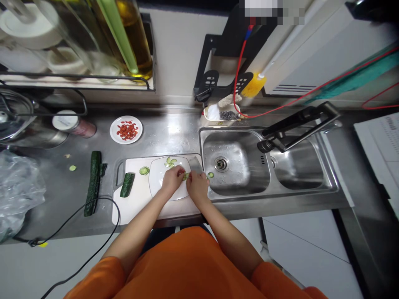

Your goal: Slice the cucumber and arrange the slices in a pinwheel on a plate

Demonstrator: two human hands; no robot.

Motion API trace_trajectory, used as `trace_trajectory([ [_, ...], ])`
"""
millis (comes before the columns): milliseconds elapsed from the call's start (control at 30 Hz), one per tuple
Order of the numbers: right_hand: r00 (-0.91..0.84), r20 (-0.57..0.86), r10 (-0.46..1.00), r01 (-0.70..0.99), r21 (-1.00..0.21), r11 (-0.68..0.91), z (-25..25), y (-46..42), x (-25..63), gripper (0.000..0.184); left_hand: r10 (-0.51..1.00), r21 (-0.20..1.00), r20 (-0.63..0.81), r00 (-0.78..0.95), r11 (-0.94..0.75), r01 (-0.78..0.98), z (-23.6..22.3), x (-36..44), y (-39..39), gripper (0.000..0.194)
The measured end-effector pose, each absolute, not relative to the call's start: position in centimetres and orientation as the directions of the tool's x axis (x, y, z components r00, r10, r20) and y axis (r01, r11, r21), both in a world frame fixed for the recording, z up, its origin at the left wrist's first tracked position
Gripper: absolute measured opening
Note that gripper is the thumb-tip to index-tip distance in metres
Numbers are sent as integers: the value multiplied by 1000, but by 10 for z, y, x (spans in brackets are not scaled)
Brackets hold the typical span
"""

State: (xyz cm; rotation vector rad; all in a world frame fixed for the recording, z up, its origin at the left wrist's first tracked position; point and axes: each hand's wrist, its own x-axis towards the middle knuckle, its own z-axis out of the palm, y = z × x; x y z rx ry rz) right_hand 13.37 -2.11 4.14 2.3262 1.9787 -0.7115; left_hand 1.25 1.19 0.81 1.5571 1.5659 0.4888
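Over a clear-rimmed white plate (156, 182), my left hand (172, 181) and my right hand (198, 187) come together, fingers pinched. Pale green cucumber slices (186, 176) show between their fingertips; the fingers partly cover them. Several thin slices (170, 162) lie fanned out at the plate's far side. The plate rests on a white cutting board (134, 211). To its left on the board are a small stack of cucumber slices (144, 170) and a cut cucumber piece (127, 185). A flat grey blade-like piece (195, 163) lies beyond my right hand, partly hidden.
A whole cucumber (92, 182) lies left of the board, near a black cable (116, 207). Farther back stands a dish of red berries (127, 130). One slice (211, 175) sits at the edge of the sink (240, 187). A plastic bag (18, 187) is far left.
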Motion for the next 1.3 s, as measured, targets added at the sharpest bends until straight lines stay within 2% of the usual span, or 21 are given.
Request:
trace_trajectory([
  [267,81,-300,951,957,-243,-158,38,-23,132,11,960,743,-245,138,94,663,13,16,11,7],
  [433,56,-266,962,958,-258,-127,40,-28,138,12,960,730,-219,174,43,682,11,14,11,9],
  [700,-110,-204,973,963,-264,53,39,-55,151,23,954,820,-81,288,-100,563,1,-8,1,18],
  [833,-136,-207,969,966,-243,84,34,-61,151,32,940,843,-30,340,-159,515,-5,-13,-3,18],
  [1100,-137,-219,966,972,-217,89,33,-57,152,32,937,792,12,348,-221,569,-13,-9,-3,16],
  [1300,-141,-176,974,978,-181,109,31,-57,152,31,928,748,102,358,-309,588,-15,-9,-3,16],
])
